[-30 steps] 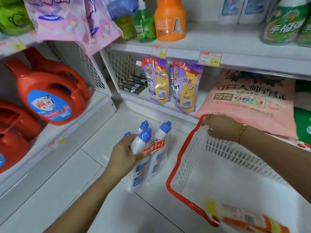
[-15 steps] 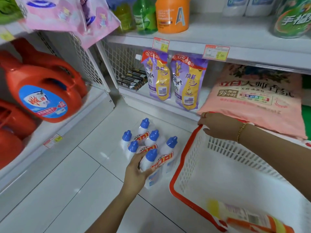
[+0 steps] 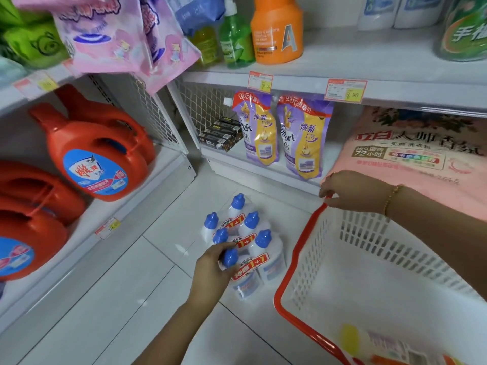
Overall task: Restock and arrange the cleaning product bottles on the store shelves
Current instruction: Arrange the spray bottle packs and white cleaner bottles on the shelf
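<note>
Okay, red detergent jugs (image 3: 97,154) crowd the left shelf's front edge, purple refill pouches (image 3: 282,135) & a pink bag (image 3: 411,154) line the back shelf's front edge, & a white basket (image 3: 297,254) w/ red rim is just right of the blue-capped bottles (image 3: 250,227). These stand bunched on the floor (image 3: 118,285) near the corner where the two shelf units meet. Left hand (image 3: 210,272) reaches down, fingers curled round the nearest bottle's cap & neck; right hand (image 3: 350,192) pinches the basket's far-left rim corner.
</note>
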`<state>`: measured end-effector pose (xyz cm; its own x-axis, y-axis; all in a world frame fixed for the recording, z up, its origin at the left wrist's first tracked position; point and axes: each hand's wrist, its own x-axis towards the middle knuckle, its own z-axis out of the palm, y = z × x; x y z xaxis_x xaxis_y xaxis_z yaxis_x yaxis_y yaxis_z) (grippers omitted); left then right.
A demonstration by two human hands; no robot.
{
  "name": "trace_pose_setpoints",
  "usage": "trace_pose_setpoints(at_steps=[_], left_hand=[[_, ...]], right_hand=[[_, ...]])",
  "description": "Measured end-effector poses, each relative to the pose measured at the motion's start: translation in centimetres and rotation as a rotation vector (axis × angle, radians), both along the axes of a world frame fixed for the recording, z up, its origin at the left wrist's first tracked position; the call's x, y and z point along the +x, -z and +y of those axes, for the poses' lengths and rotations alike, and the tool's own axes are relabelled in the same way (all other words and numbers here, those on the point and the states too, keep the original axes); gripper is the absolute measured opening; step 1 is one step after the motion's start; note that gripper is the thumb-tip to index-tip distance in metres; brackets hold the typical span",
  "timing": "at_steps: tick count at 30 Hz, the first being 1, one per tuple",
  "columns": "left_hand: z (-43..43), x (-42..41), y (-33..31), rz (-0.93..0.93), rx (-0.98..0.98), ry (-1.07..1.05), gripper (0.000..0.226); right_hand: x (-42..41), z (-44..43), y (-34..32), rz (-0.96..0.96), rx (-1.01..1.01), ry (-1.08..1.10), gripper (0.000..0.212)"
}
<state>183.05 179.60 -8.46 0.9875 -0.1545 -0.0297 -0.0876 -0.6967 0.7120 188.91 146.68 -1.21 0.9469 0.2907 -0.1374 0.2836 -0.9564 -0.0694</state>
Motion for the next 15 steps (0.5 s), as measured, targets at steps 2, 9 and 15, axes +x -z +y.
trace_pose_setpoints(at_steps=[2,9,15], left_hand=[[-0.7,0.8,-1.7,-0.050,0.015,0.060,0.027],[-10.1,7.2,-13.7,-0.344,-0.244,0.210,0.010],[-22.5,15.1,-22.0,-0.469,-0.387,0.360,0.018]], right_hand=[[0.0,-0.8,-2.8,-0.097,0.134,0.031,0.018],[0.0,-8.7,-12.5,-0.878,0.340,0.377,0.018],[0.0,-16.8,-13.2,-0.981,0.200,0.681,0.025]])
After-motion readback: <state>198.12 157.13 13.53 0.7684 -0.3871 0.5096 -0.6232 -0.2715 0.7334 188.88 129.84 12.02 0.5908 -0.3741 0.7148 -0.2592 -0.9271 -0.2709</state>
